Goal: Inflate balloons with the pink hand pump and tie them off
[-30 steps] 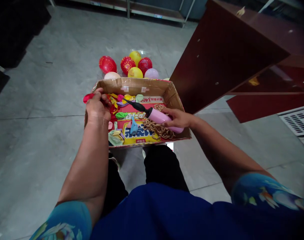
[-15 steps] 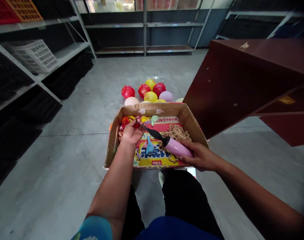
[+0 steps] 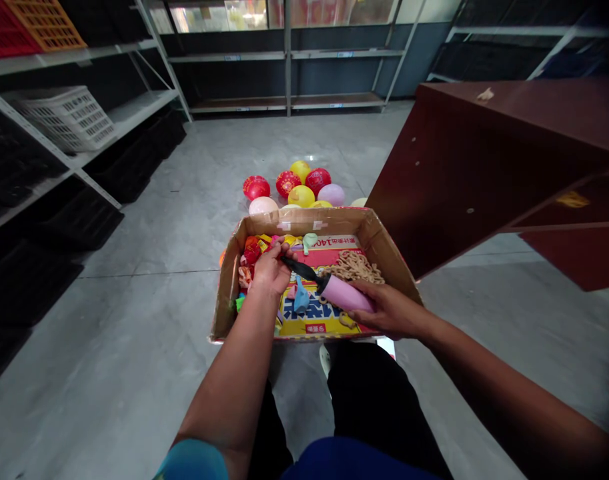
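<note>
My right hand [image 3: 391, 309] is wrapped round the pink barrel of a balloon pump [image 3: 347, 293], its black nozzle pointing left and away from me. Held at the nozzle's tip, my left hand [image 3: 273, 268] has its fingers curled on a red balloon, mostly hidden by them. Both hands are over an open cardboard box [image 3: 394, 257]. Inside it lie a limp blue balloon [image 3: 301, 297], a pale green balloon [image 3: 310, 241], a heap of thin beige balloons [image 3: 357, 267] and red and orange ones [image 3: 251, 250] at the left.
Several inflated balloons [image 3: 301, 195] rest on the floor beyond the box. A dark red wooden piece of furniture [image 3: 449, 167] stands close on the right. Metal shelves [image 3: 129, 110] with a white basket [image 3: 67, 117] and black crates line the left; more shelves [image 3: 239, 103] stand at the back.
The pump has shifted slightly left, and its nozzle tip now meets the fingers of my left hand. My left hand has turned and closed more round the red balloon.
</note>
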Tool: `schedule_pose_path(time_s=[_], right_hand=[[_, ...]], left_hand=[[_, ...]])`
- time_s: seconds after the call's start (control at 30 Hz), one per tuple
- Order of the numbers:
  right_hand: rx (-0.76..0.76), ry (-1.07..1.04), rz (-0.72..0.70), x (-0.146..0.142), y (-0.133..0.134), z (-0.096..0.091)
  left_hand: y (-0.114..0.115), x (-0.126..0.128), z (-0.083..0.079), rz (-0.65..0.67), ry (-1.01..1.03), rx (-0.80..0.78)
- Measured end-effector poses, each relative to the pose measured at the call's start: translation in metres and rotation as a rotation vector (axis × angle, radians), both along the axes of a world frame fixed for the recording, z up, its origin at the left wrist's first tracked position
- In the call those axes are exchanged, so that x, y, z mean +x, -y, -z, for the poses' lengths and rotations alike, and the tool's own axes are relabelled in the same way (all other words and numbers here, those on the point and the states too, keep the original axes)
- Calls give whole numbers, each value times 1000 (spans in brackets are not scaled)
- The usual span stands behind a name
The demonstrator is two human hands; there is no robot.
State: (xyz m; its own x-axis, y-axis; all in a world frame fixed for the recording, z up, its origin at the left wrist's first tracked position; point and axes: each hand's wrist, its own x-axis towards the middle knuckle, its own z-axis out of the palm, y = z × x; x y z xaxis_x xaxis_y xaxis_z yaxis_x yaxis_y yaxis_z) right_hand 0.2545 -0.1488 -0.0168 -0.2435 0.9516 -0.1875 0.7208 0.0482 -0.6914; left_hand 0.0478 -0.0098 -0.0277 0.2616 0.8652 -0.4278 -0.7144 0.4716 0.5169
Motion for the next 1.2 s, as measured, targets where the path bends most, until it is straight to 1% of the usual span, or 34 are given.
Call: schedule_pose_path(time_s=[0.17,0.33,0.4,0.53,0.67,0.73,0.83,0.97,1.1,1.2], right_hand=[[6,41,30,-11,-6,1],[29,96,46,-24,-13,-5],[31,111,54,-27,-14,-7],[7,82,51,-27,-12,-10],[18,72,42,-25,-9,-10],[34,71,29,-26,-9,-10],[49,73,17,-29,-8,-13],[63,99,8,-35,-11,-17],[83,126,-38,-38,-15,-15],[61,220,-14,-34,-18,-9]], left_hand=[[2,8,2,-69,0,-37],[3,18,7,-202,-13,-92],[3,18,9,-171,23,-115],[0,10,10,-29,134,-136],[-3,2,9,73,124,-169],[-3,1,8,87,111,-189],[-3,2,7,57,101,-197],[-3,3,4,27,83,-120],[-5,-3,-1,-60,51,-52],[-8,-8,-5,-139,15,3]])
